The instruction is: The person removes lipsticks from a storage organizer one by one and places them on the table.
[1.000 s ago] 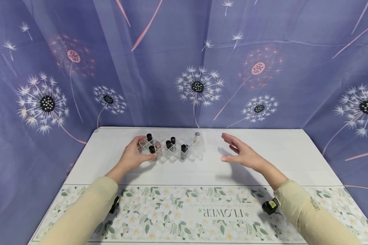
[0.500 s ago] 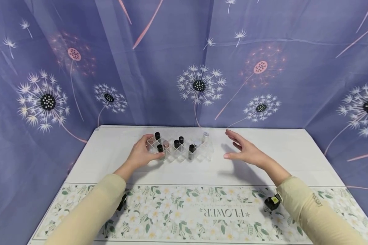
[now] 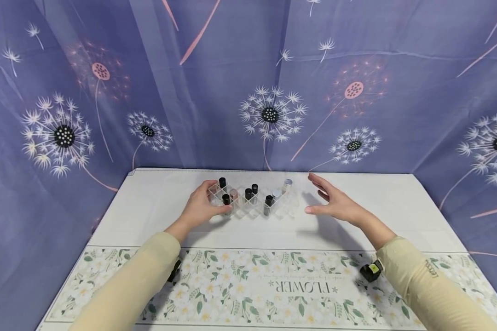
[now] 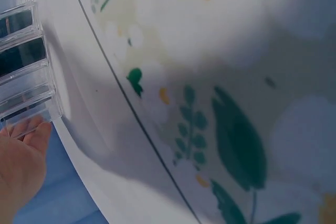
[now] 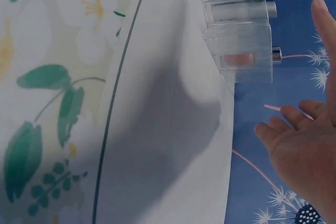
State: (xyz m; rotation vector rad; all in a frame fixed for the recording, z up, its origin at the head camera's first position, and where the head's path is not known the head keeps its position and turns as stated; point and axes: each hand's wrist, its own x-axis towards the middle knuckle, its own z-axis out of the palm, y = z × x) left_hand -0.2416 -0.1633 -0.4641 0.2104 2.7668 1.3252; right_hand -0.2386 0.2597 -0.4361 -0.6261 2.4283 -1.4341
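Observation:
A clear organizer [image 3: 252, 213] with diamond-shaped compartments stands on the white table, holding several upright lipstick-like tubes. Most visible caps are black, such as the front black-capped tube [image 3: 268, 202]; one is a pinkish cap [image 3: 234, 194] and another a silver cap [image 3: 287, 183]. My left hand [image 3: 200, 208] grips the organizer's left end, thumb at the front and fingers round the side and back. The left wrist view shows those fingertips [image 4: 39, 132] against the clear end wall. Apart from the organizer's right end, my right hand [image 3: 335, 204] is held with fingers spread and nothing in it.
A floral mat strip [image 3: 215, 289] with FLOWER lettering covers the near part of the white tabletop [image 3: 149, 197]. Behind and at both sides hangs a purple dandelion curtain [image 3: 215, 115]. A black wrist camera [image 3: 371, 271] sits under the right sleeve.
My left hand and the organizer have slid to the right along the table, bringing the organizer closer to the right hand. The right hand has shifted only slightly.

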